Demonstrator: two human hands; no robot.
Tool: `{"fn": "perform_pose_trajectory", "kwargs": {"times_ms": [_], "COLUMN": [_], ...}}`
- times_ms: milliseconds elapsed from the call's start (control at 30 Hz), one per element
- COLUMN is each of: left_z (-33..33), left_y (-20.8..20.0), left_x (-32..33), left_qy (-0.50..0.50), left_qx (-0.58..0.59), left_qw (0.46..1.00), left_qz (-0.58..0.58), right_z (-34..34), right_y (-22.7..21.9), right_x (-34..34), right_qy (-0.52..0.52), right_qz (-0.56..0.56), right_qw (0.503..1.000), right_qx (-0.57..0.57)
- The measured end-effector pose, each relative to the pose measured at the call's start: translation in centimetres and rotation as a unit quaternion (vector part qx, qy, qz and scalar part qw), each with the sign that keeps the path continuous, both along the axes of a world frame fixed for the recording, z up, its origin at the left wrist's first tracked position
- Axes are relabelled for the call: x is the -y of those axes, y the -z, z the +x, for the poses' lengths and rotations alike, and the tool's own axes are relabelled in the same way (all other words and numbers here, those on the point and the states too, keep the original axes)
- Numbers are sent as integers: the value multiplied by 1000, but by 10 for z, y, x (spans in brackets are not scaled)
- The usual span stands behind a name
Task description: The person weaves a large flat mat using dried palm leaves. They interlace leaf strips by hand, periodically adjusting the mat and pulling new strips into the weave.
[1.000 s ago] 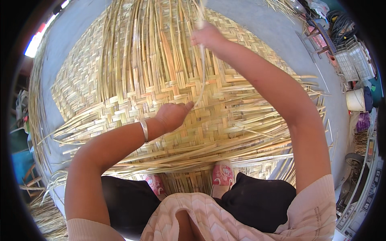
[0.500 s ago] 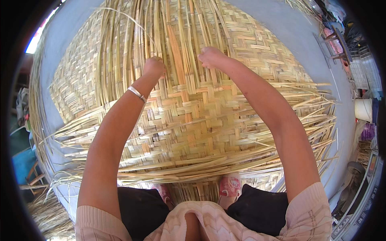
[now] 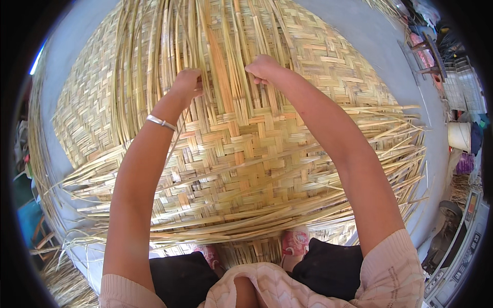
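Observation:
A woven mat (image 3: pixel 267 154) of flat, straw-coloured strips spreads before me. Long loose strips (image 3: pixel 215 51) run away from me over its far half, from the edge of the tight weave. My left hand (image 3: pixel 188 82) is closed among these upright strips, and a thin strip hangs from it past my braceleted wrist. To its right, my right hand (image 3: pixel 263 69) is closed too, knuckles up, over another group of the strips. Its fingertips are partly hidden, so how many strips it holds does not show. Between the hands lies a wider orange-brown strip (image 3: pixel 218 56).
Loose strip ends (image 3: pixel 400 149) stick out past the mat's right side onto the grey floor (image 3: pixel 359 25). More strips (image 3: pixel 215 231) cross near my feet. At the right stand a small wooden stool (image 3: pixel 434 56) and a white bucket (image 3: pixel 458 136). A straw heap (image 3: pixel 67 277) lies lower left.
My left hand has shifted a little left, and the thin strip that arched above it no longer shows there. My right hand has moved slightly up and left. Both stay closed.

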State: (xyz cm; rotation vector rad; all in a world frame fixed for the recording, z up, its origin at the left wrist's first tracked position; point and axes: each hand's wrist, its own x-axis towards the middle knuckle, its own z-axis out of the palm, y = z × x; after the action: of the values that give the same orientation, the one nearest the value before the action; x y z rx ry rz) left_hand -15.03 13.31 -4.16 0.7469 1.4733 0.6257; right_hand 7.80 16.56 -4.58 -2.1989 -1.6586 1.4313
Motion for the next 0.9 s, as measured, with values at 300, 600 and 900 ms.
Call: {"fn": "perform_pose_trajectory", "kwargs": {"times_ms": [300, 600, 900], "left_z": [5, -1, 11], "left_y": [-3, -10, -16], "left_x": [-5, 7, 29], "left_qy": [-23, 116, 89], "left_qx": [50, 206, -16], "left_qw": [996, 971, 996], "left_qz": [-71, -21, 23], "right_z": [8, 9, 17], "right_y": [-12, -33, -26], "right_x": [5, 20, 36], "right_qy": [44, 87, 111], "right_qz": [80, -43, -19], "right_qw": [987, 946, 902], "right_qx": [-130, -310, -417]}}
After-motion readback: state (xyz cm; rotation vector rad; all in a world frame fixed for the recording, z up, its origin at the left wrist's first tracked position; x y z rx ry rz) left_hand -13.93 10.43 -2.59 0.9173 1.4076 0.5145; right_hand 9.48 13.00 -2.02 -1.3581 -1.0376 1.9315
